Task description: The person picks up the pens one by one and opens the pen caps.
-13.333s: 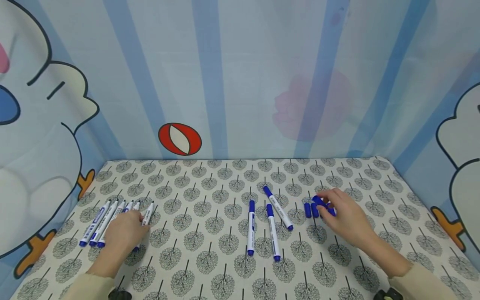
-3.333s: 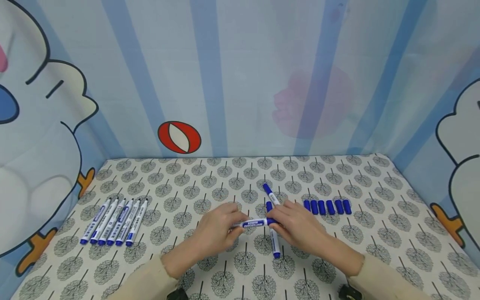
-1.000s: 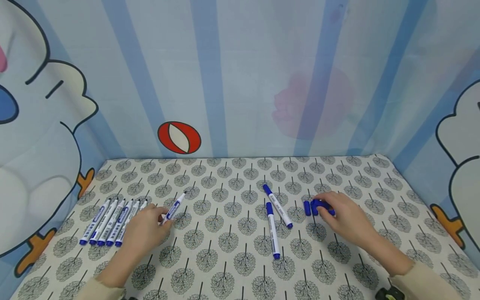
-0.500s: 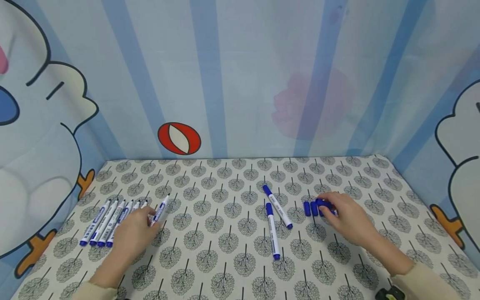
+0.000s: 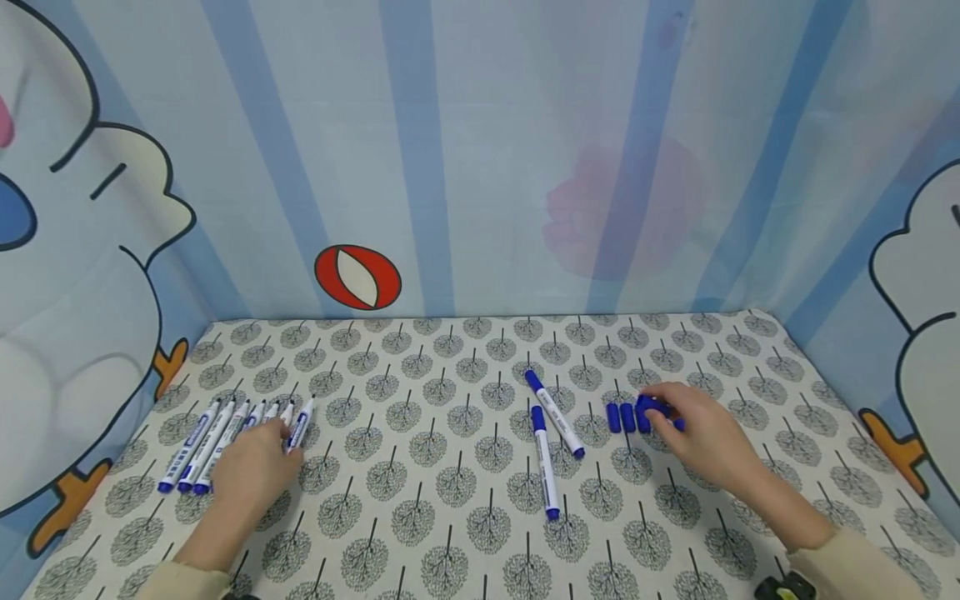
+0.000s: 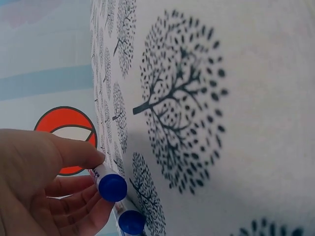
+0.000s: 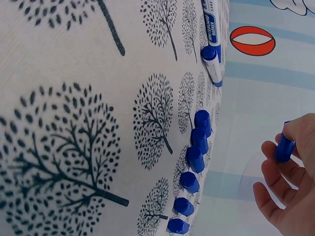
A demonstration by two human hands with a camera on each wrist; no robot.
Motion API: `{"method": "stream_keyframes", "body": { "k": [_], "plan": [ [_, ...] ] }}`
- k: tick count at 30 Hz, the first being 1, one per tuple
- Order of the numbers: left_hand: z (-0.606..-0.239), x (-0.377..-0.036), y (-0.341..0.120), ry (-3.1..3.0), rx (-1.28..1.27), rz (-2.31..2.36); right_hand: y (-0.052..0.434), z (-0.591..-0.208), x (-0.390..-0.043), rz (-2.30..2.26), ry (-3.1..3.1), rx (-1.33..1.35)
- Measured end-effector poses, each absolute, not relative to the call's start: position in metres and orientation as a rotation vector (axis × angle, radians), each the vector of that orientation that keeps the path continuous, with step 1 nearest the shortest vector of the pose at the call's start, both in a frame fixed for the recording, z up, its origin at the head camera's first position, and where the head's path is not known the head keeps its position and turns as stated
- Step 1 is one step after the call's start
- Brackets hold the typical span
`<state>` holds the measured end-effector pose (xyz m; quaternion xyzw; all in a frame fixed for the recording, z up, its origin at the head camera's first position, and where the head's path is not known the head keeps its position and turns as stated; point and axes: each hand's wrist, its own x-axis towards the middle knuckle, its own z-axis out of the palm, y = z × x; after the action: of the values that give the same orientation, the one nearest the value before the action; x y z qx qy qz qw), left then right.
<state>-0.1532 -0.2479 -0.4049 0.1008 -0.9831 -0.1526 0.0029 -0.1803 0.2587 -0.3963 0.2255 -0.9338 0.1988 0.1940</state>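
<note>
Both arms reach forward, one on each side, well apart, and both wear pale sleeves. The left hand (image 5: 251, 467) lies low with its back up. Its fingers (image 6: 74, 152) are bent, and thumb and fingers pinch something thin at the tips. The right hand (image 5: 701, 433) is out on the other side, palm down. Its fingers (image 7: 295, 132) curl in and pinch something small between the thumb and a fingertip.

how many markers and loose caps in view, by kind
Uncapped markers: 7, one gripped by the left hand
Capped markers: 2
Loose blue caps: 7, one pinched by the right hand
Total: 16
</note>
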Motion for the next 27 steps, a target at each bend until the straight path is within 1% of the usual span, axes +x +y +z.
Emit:
{"method": "stream_keyframes", "body": {
  "k": [5, 15, 27],
  "plan": [
    [-0.4046, -0.1550, -0.2491, -3.099, 0.323, -0.456, 0.2592, -0.3962, -0.1801, 0.557, -2.620, 0.630],
    [-0.4049, -0.1587, -0.2477, -3.124, 0.251, -0.332, 0.2601, -0.3961, -0.1800, 0.549, -2.612, 0.645],
    [-0.4039, -0.1586, -0.2472, -3.151, 0.312, -0.323, 0.2624, -0.3978, -0.1810, 0.535, -2.623, 0.649]
  ]
}}
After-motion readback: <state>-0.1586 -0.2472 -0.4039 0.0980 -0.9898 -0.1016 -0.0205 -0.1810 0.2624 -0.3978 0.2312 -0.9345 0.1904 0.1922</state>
